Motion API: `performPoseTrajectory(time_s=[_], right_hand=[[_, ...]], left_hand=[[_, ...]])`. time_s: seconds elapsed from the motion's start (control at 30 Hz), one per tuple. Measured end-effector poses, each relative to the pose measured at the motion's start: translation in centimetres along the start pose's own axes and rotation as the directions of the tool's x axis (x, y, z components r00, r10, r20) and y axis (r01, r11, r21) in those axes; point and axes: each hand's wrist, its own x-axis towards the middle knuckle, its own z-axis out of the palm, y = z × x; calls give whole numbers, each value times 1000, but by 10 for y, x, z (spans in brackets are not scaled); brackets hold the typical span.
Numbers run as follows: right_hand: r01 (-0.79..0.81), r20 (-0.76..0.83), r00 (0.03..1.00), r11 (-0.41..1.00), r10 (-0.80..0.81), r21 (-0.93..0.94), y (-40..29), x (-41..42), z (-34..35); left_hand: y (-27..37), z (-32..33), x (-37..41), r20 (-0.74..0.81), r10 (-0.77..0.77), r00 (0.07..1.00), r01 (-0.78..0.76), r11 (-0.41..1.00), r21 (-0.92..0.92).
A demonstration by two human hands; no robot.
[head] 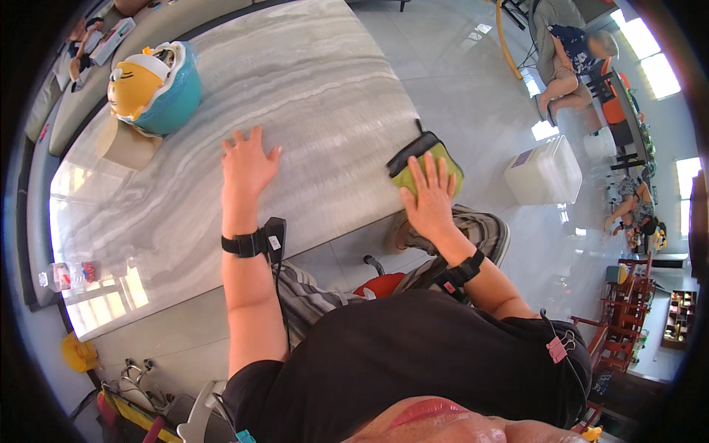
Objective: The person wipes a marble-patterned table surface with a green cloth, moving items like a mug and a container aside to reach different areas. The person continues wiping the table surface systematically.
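My left hand [249, 159] is over the marble-patterned tabletop [310, 105], fingers spread and nothing in them. Whether its palm touches the surface is hard to tell. At the table's right edge, a green cloth with a dark grey border and a small loop [426, 158] lies folded. On top of this cloth rests my right hand [431, 196], flat, its fingers extended and slightly apart. Both wrists wear black straps; a dark device with a cable [275, 241] sits on the left one.
A teal tub with a yellow cartoon-faced lid [171, 105] and a beige cylindrical container [127, 145] stand far left on the table. Near its left edge is a clear plastic bottle [63, 277]. A white bin [540, 174] stands on the floor. A seated person [573, 61] is at upper right.
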Motion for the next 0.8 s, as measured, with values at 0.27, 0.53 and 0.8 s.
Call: performPoseTrajectory(time_s=[0.27,0.53,0.8], right_hand=[[305,52,948,944,-314,128,-81,6,6],[404,-356,906,720,-229,565,-78,51,21],[-277,9,961,961,277,-19,3,76,39]], left_hand=[[4,3,7,73,-23,997,31,994,-101],[17,-4,-33,-196,123,973,-175,945,-276],[131,49,-104,-137,452,881,-468,874,-127]])
